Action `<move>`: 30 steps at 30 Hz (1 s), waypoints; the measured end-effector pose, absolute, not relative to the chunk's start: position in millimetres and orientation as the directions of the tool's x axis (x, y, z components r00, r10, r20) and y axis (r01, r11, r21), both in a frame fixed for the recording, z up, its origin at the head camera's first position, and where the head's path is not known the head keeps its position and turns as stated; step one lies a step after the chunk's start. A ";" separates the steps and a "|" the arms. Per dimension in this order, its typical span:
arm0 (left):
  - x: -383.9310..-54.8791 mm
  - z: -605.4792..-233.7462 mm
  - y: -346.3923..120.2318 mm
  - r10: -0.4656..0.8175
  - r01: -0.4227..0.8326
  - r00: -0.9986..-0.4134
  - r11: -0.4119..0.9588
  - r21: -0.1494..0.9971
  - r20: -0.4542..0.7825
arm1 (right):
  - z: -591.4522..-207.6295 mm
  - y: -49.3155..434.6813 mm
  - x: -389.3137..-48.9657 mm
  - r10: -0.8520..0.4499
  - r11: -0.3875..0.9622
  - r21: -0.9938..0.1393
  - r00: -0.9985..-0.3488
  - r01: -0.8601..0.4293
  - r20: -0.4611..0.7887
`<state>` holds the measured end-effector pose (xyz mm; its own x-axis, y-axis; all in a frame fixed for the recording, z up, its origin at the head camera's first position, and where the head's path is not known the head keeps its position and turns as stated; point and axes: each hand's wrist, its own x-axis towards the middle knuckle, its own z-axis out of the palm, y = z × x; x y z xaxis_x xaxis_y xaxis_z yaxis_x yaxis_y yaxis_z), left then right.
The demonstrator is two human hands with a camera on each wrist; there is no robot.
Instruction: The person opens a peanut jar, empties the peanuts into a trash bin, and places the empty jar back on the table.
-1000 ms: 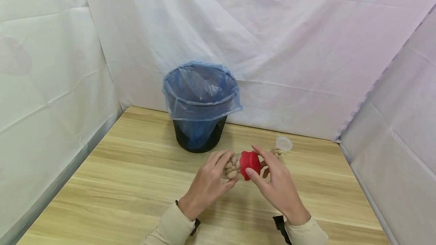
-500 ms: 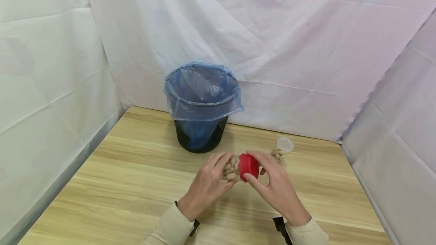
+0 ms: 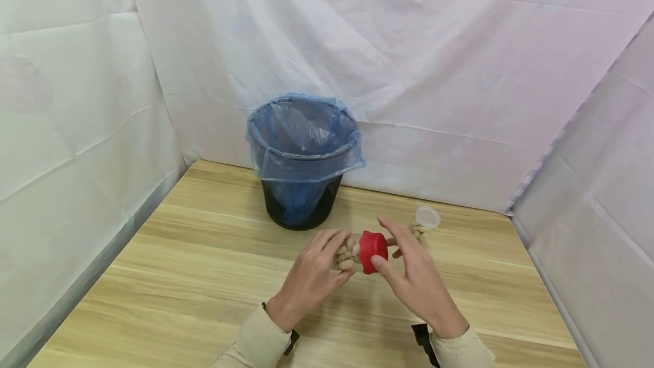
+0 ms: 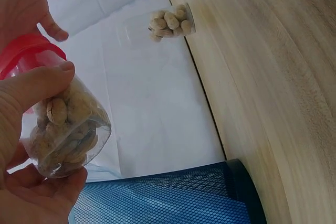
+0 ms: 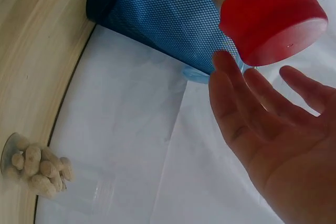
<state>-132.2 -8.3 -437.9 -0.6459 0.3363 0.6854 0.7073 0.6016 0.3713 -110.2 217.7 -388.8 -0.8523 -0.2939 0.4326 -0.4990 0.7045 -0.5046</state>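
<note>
My left hand grips a clear jar of peanuts, tilted on its side above the table. In the left wrist view, thumb and fingers wrap around this jar's clear body. A red lid with a wavy edge caps its right end. Close to that lid is my right hand, its fingers spread and loosely extended. The right wrist view shows a gap between the fingertips and the red lid. Behind the right hand stands a second clear jar, partly filled with peanuts and without a red lid.
A black mesh bin lined with a blue plastic bag stands at the back of the wooden table. White cloth hangs behind the table and along both sides.
My right fingers closed around the red lid half a second ago and have now spread away from it. The lid has turned slightly. My left hand keeps its hold on the jar.
</note>
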 end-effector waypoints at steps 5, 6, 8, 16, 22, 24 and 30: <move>-131.9 -438.8 -9.0 0.339 0.704 -0.648 0.608 0.367 0.682 | -390.6 215.3 -110.0 -0.279 0.722 -0.544 -0.900 -0.427 0.336; -131.9 -438.9 -9.1 0.340 0.704 -0.649 0.608 0.368 0.680 | -391.2 215.0 -110.2 -0.277 0.721 -0.548 -0.902 -0.423 0.332; -131.8 -439.2 -9.4 0.339 0.703 -0.651 0.606 0.371 0.679 | -392.2 215.0 -110.7 -0.275 0.717 -0.550 -0.899 -0.428 0.341; -130.6 -441.4 -10.8 0.333 0.683 -0.687 0.598 0.419 0.646 | -392.4 216.5 -110.7 -0.334 0.703 -0.492 -0.849 -0.514 0.409; -131.0 -442.4 -11.3 0.329 0.686 -0.685 0.592 0.423 0.650 | -391.2 216.7 -110.0 -0.360 0.694 -0.460 -0.821 -0.553 0.443; -131.1 -442.6 -11.4 0.327 0.685 -0.686 0.590 0.427 0.650 | -390.6 216.7 -110.6 -0.349 0.695 -0.468 -0.825 -0.546 0.445; -131.1 -442.8 -11.6 0.321 0.681 -0.689 0.594 0.428 0.650 | -390.1 216.2 -112.9 -0.292 0.692 -0.532 -0.863 -0.488 0.412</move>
<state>-131.1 -11.6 -442.8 -0.6885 0.3206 0.6505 0.6811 0.5939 0.4282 -112.9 216.2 -390.1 -0.8630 -0.2919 0.4123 -0.4881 0.6921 -0.5317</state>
